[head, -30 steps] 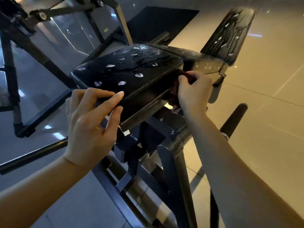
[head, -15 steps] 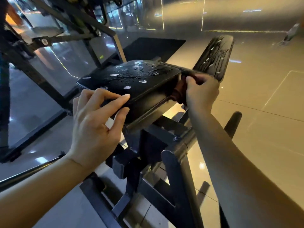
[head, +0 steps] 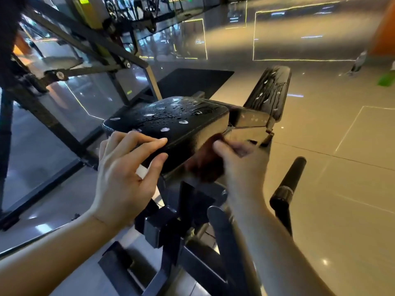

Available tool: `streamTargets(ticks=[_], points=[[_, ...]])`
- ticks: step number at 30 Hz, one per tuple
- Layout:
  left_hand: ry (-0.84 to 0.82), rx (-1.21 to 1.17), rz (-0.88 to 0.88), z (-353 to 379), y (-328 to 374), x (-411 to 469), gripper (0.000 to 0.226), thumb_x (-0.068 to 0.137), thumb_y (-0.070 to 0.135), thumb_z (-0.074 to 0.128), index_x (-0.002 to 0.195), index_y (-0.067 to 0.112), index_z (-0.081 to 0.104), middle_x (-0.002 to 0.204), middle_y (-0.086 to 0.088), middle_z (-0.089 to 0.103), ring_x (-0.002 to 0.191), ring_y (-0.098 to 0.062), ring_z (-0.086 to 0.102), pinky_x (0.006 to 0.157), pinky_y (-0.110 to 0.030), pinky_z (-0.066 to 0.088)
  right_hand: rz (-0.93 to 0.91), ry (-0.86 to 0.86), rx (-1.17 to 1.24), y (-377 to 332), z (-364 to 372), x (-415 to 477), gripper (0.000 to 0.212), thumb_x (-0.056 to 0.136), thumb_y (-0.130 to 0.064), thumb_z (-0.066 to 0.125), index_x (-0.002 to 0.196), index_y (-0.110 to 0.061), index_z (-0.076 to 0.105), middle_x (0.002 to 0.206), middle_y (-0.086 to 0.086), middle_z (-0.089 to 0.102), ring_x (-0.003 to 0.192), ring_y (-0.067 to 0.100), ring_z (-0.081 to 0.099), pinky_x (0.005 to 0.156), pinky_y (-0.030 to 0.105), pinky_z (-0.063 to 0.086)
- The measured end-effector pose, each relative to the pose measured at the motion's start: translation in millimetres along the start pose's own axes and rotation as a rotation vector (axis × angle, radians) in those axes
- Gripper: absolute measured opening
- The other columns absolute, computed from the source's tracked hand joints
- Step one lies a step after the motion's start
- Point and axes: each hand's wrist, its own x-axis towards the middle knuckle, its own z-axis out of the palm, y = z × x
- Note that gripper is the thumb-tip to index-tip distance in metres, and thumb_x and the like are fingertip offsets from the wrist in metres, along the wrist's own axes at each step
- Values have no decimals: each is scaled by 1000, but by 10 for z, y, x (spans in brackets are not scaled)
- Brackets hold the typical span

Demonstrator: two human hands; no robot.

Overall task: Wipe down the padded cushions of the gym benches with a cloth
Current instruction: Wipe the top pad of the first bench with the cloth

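A black padded seat cushion (head: 171,120), wet with drops and foam spots, sits on a dark metal bench frame (head: 188,223). Behind it rises the black back pad (head: 271,92), also spotted with wet. My left hand (head: 126,174) rests on the cushion's near left corner with straight fingers laid along its edge. My right hand (head: 239,165) grips a dark reddish-brown cloth (head: 205,165) and presses it against the cushion's near right side wall. The hand and cloth are blurred by motion.
A black foam-covered handle (head: 288,182) sticks up to the right of the bench. A dark machine frame (head: 70,45) and glass panels stand at the left and behind. A black floor mat (head: 192,82) lies beyond the seat. Shiny tiled floor (head: 331,189) spreads to the right.
My right hand has slid the cloth down and toward me along the cushion's right side. The view has tilted up, showing more of the hall. My left hand has stayed on the corner.
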Motion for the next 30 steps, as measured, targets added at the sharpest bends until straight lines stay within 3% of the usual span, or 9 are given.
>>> streamTargets(ticks=[3, 6, 12, 16, 21, 23, 27, 30], points=[[-2, -4, -9, 3, 7, -7, 24, 94, 23, 69, 116, 15, 75, 105, 13, 61, 99, -12, 46, 90, -32, 33, 0, 185, -32, -48, -49, 640, 15, 90, -16, 76, 103, -20, 73, 96, -5, 70, 92, 8, 67, 72, 29, 63], [-18, 4, -13, -7, -15, 1, 25, 95, 26, 68, 116, 16, 76, 105, 8, 66, 99, -16, 51, 93, -31, 34, -19, 223, -132, -23, 136, 857, 17, 90, -18, 75, 107, -18, 71, 97, -6, 68, 96, 12, 68, 78, 32, 62], [-99, -24, -24, -77, -41, 23, 27, 96, 27, 66, 118, 15, 75, 108, 5, 69, 101, -20, 56, 100, -28, 31, -142, 169, -189, 23, 313, 103, 18, 89, -16, 76, 91, -32, 68, 87, -18, 72, 88, -3, 69, 86, 37, 61], [-190, -98, 20, -220, -119, 75, 28, 95, 20, 64, 121, 14, 74, 117, 3, 70, 109, -19, 59, 103, -30, 33, -170, 140, -253, -48, 384, -300, 15, 91, -15, 74, 96, -28, 69, 92, -15, 75, 93, 0, 71, 90, 37, 59], [-290, -214, 97, -420, -395, 63, 33, 95, 14, 62, 127, 13, 70, 129, 2, 67, 124, -19, 56, 109, -38, 38, -154, 187, -396, -156, 537, -680, 11, 92, -19, 74, 100, -26, 72, 91, -15, 74, 92, 2, 70, 88, 38, 60], [-287, -238, 80, -529, -578, 71, 33, 94, 14, 63, 127, 13, 70, 126, 1, 66, 120, -20, 56, 104, -41, 41, -144, 215, -434, -223, 600, -828, 9, 92, -19, 74, 99, -24, 73, 89, -14, 73, 90, 5, 70, 85, 39, 61], [-304, -247, 15, -745, -1014, 123, 33, 95, 18, 60, 126, 12, 70, 116, 0, 61, 110, -22, 53, 101, -34, 34, -117, 288, -446, -312, 748, -1134, 9, 91, -23, 71, 94, -31, 73, 86, -10, 73, 86, 15, 71, 76, 48, 61], [-327, -161, -42, -824, -1341, 196, 38, 94, 14, 65, 131, 12, 66, 120, -5, 57, 112, -25, 46, 102, -39, 32, -100, 335, -429, -344, 929, -1332, 15, 95, -20, 69, 96, -35, 68, 88, -12, 70, 85, 4, 69, 67, 33, 62]])
